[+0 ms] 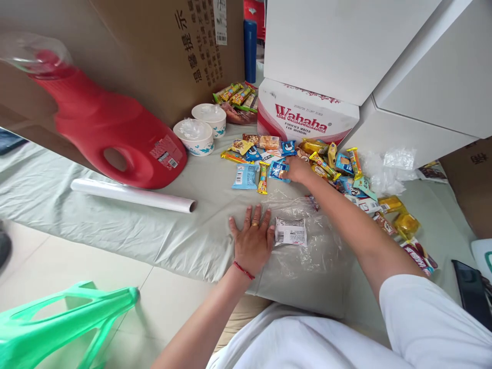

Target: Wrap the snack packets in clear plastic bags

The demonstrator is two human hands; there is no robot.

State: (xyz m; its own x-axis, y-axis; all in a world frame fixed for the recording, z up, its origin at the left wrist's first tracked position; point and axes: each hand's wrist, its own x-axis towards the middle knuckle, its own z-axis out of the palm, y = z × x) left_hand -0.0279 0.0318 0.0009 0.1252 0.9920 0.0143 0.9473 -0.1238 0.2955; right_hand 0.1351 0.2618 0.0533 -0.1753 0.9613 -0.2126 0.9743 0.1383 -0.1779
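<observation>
My left hand (253, 238) lies flat on the cloth, fingers spread and holding nothing. Beside its thumb, a white printed snack packet (291, 231) rests on a clear plastic bag (315, 251). My right hand (299, 168) reaches to the snack pile, its fingers curled on the edge of a small blue snack packet (277, 170). Just left of that are a thin yellow snack packet (263, 178) and a light-blue snack packet (245, 176). More wrapped snacks (323, 164) crowd behind and to the right of my right hand, partly hidden by the arm.
A red jug (115, 118), a plastic-wrap roll (134, 196) and two paper cups (198, 146) stand or lie to the left. Behind the snacks is a Wahaha carton (307, 115). A green stool (69, 318) is at lower left, a dark phone (471, 289) at far right.
</observation>
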